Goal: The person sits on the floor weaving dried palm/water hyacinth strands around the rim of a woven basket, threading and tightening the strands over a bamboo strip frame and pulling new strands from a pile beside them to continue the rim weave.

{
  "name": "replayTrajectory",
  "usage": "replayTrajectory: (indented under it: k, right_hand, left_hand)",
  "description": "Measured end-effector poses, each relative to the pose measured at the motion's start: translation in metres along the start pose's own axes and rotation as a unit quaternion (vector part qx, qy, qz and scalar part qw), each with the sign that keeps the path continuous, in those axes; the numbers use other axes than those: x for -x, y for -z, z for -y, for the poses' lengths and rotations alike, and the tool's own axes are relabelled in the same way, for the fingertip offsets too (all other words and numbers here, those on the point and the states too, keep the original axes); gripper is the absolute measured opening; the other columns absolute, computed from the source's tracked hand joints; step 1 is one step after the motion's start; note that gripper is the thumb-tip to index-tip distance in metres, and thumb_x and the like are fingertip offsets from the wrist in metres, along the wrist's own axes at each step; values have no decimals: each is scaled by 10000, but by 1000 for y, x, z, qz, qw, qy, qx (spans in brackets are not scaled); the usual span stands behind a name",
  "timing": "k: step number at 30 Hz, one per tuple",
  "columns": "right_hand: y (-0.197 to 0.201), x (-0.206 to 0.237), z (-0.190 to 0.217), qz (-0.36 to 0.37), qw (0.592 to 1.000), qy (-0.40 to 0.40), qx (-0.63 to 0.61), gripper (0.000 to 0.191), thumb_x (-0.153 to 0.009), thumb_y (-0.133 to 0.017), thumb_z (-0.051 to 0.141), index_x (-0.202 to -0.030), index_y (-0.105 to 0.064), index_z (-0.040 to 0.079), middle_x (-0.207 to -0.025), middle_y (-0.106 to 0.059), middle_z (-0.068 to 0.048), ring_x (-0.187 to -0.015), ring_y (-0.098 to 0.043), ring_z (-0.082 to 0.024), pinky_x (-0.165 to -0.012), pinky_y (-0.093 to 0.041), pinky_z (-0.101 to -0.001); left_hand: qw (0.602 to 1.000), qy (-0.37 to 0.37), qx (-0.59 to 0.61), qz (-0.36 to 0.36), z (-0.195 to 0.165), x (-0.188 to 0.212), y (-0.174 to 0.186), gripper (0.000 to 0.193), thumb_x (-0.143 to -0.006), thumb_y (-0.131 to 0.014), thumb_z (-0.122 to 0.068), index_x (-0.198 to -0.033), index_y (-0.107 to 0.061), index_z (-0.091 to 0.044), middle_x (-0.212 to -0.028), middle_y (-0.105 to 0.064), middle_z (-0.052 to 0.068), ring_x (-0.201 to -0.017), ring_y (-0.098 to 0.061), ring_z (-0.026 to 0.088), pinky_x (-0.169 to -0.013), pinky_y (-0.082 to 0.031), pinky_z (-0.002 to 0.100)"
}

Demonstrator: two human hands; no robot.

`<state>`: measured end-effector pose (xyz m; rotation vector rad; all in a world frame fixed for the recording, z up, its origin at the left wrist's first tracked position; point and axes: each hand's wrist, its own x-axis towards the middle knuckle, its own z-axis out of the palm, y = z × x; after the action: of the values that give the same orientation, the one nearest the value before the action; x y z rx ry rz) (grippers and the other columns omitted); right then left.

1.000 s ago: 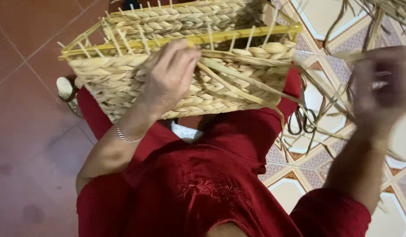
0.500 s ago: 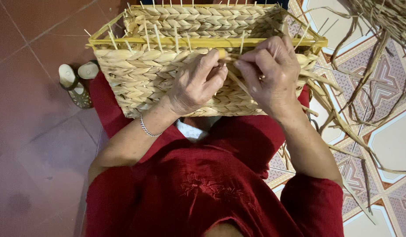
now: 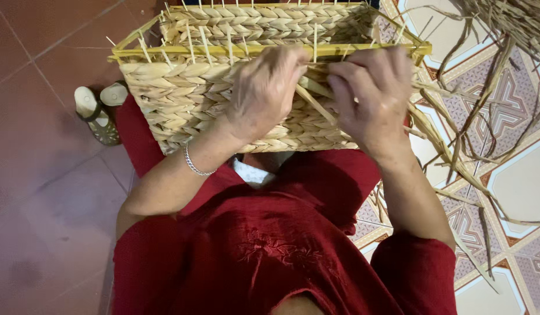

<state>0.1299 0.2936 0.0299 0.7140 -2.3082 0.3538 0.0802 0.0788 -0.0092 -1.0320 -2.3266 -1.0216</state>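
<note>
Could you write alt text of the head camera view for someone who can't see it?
Two bare hands, left hand and right hand, work pale straw strands into the rim of a rectangular woven basket resting on a lap in red clothing, above a tiled floor.

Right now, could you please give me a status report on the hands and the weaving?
Left hand and right hand both gripping straw strands at the rectangular woven straw basket rim. Loose dried straw strands trailing right. Nothing in the way.
</note>
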Motion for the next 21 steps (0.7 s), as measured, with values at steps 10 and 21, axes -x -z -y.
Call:
replayTrajectory:
  k: [10,21]
  right_hand:
    - [30,13,14,94,995,-33,-9,383,-795,-893,291,-1013,-715,31,-939,-635,-122,-850,-539,-273,-703,-462,-398]
    - [42,14,8,142,964,-110,-195,161,-1062,-722,-14,-1108,-569,-36,-929,-703,-123,-695,-703,-183,-505,-527,-248]
  left_hand:
    - [993,13,-117,20,2,-16,-4,218,-1078,-603,36,-1281,-525,40,-883,-678,200,-527,-624,162,-368,-491,318]
    - [995,14,88,41,3,-19,4,179,-1000,-633,56,-1158,-715,35,-981,-684,144,-799,-711,210,-638,-599,310]
